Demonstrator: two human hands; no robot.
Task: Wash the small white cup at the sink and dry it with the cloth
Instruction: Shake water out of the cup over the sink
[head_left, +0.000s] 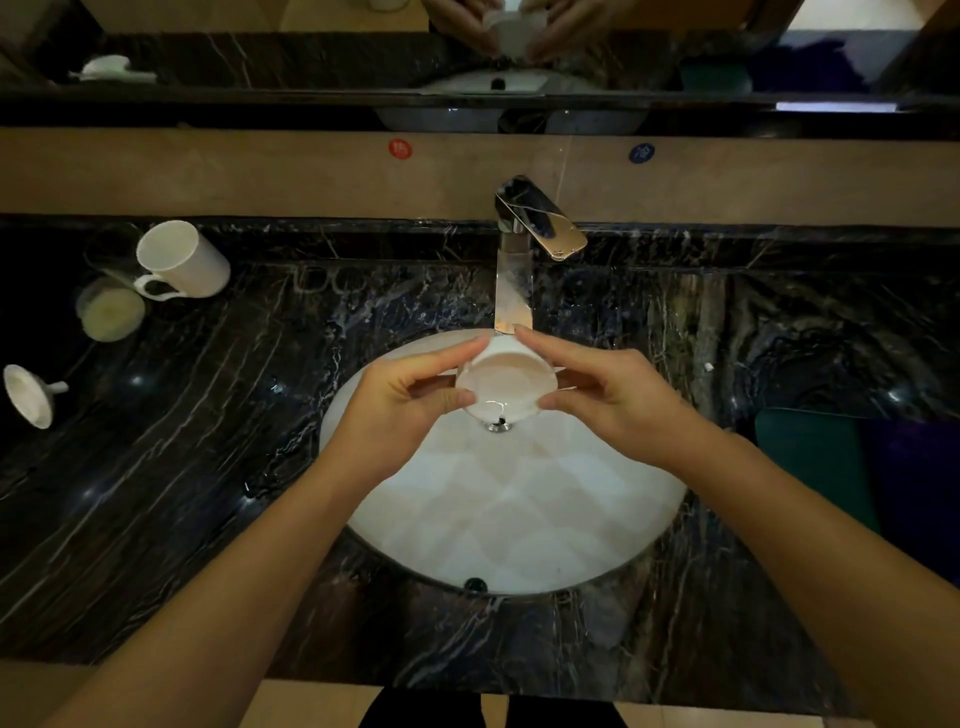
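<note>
We see both hands clamped on the small white cup (506, 383) at the centre of the frame: the left hand (400, 410) pinches its left side between thumb and fingers, the right hand (613, 397) its right side. The cup sits just below the tap (514, 291), above the white sink (519, 519) and its drain. Its mouth faces up and leans toward us, so its axis runs from the drain up to the camera; we think a little water lies inside. On the dark marble counter (208, 467) at the upper left stands a white mug (182, 260), seemingly empty, beside a glass (110, 309). At the right edge lies a dark cloth (857, 467).
</note>
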